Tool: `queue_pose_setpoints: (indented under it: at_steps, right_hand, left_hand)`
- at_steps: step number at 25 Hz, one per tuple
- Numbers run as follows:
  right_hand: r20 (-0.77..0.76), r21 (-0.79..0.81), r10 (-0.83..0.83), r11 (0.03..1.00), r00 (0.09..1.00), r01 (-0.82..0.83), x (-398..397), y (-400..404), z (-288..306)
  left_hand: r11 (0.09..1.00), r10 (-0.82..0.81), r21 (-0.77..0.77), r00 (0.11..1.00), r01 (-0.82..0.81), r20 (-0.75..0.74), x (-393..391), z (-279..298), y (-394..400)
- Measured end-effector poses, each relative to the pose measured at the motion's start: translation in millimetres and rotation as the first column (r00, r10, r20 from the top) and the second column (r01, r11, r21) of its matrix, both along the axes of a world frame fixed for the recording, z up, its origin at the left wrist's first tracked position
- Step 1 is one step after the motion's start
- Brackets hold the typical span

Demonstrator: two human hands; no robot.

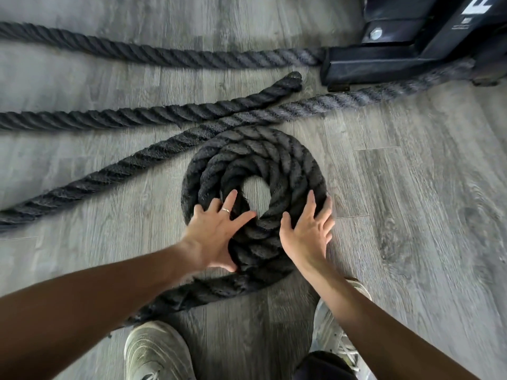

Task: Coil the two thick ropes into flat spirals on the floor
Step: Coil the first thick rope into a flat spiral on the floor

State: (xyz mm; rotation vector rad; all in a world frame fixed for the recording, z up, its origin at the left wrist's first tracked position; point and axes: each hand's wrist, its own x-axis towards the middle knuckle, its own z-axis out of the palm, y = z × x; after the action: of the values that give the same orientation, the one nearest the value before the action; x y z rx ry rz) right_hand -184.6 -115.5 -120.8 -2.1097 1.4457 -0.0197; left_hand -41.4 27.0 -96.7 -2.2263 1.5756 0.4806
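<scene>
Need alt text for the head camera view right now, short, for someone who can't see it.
Both hands, left hand and right hand, press flat with spread fingers on a partly wound flat coil of thick dark rope on a grey wood-look floor. Uncoiled rope lengths trail left, beside a black equipment base.

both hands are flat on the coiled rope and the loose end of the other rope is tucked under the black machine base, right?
Not quite. In the head view the other rope's loose end lies free on the wood floor, left of the black machine base, not tucked under it. Both the left hand and right hand do press flat on the coiled rope.
</scene>
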Motion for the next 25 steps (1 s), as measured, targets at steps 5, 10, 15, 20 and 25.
queue_pose_setpoints:
  at_steps: [5, 10, 15, 20, 25]
  right_hand:
    - [0.011, -0.063, 0.226, 0.972, 0.974, -0.225, 5, -34, -8]
    - [0.003, -0.127, 0.344, 0.932, 0.939, -0.341, 9, -61, -11]
    - [-0.032, -0.057, 0.548, 0.834, 0.836, -0.549, 18, -97, -11]
    - [-0.007, -0.068, 0.558, 0.828, 0.83, -0.557, 19, -117, 8]
    - [0.105, -0.011, 0.074, 0.997, 0.992, -0.073, -17, -31, 7]
  left_hand:
    - [0.987, 0.159, -0.021, 0.984, -0.161, -0.075, -21, 2, -6]
    - [0.993, -0.114, -0.046, 0.96, 0.106, -0.257, 72, 20, 0]
    - [0.934, -0.35, 0.072, 0.936, 0.351, -0.028, 130, 14, -5]
    - [0.967, -0.25, -0.056, 0.968, 0.249, -0.021, 119, 5, 6]
    - [0.988, -0.152, -0.027, 0.988, 0.152, -0.002, 108, 5, 13]
